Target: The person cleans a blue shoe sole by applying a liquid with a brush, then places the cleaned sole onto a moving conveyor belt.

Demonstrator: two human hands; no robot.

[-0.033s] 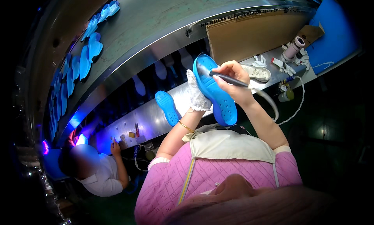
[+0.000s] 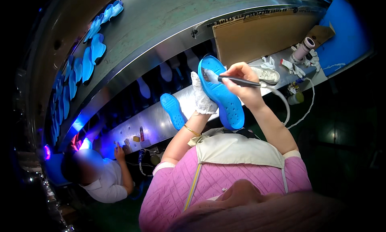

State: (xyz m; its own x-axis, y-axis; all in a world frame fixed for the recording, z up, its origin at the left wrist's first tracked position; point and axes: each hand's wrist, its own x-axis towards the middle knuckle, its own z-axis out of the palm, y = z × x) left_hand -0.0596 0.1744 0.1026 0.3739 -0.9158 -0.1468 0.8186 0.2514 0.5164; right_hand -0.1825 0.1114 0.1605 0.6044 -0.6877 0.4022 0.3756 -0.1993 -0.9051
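Note:
My left hand [image 2: 204, 98], in a whitish knit glove, grips a blue shoe sole [image 2: 227, 99] by its left edge and holds it up at a slant. Small round holes show at the sole's near end, and wet-looking whitish material lies in its far end. Bare, my right hand [image 2: 244, 82] pinches a brush [image 2: 239, 81] with a black handle. The pale bristles touch the inside of the sole's far end. From the handle's rear a clear hose [image 2: 281, 99] curves down. A second blue sole [image 2: 173, 110] lies on the metal ledge left of my gloved hand.
Beyond the ledge [image 2: 155, 123] runs a green conveyor belt [image 2: 161, 15] carrying several blue soles [image 2: 87, 65]. At right are a cardboard sheet [image 2: 253, 37], a white shoe [image 2: 268, 75], gloves [image 2: 291, 68] and a pink bottle [image 2: 302, 51]. A co-worker [image 2: 100, 175] sits at lower left.
My right hand and the brush have shifted slightly right, and the brush handle lies flatter. More of the whitish material inside the sole's far end shows. My left hand has barely moved.

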